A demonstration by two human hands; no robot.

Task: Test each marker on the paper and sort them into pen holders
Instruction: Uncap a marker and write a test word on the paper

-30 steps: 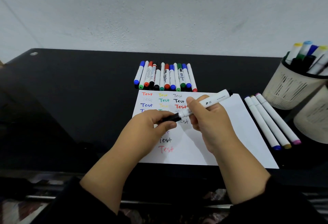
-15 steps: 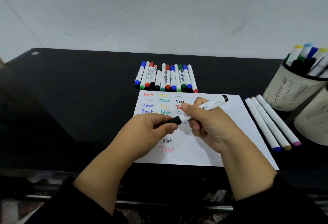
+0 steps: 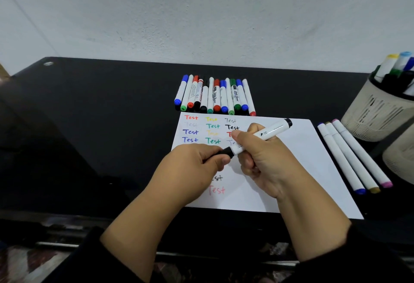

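A white marker [image 3: 266,134] with black ends lies slanted across my right hand [image 3: 264,161], which grips its barrel above the paper [image 3: 298,166]. My left hand [image 3: 192,170] pinches the marker's black cap [image 3: 225,152] at the lower end; the cap sits against the barrel. The white paper carries several coloured "Test" words, partly hidden by my hands. A row of several whiteboard markers [image 3: 215,96] lies just beyond the paper. Three white markers [image 3: 351,155] lie to the paper's right. A mesh pen holder [image 3: 376,112] with several markers stands at the far right.
A second pale holder [image 3: 401,157] is cut off by the right edge, just in front of the first. The black glossy table [image 3: 100,125] stretches to the left. A white wall rises behind the table.
My hands and the marker have shifted slightly down and left. The marker has tilted flatter, and its cap end has stayed between my left fingers.
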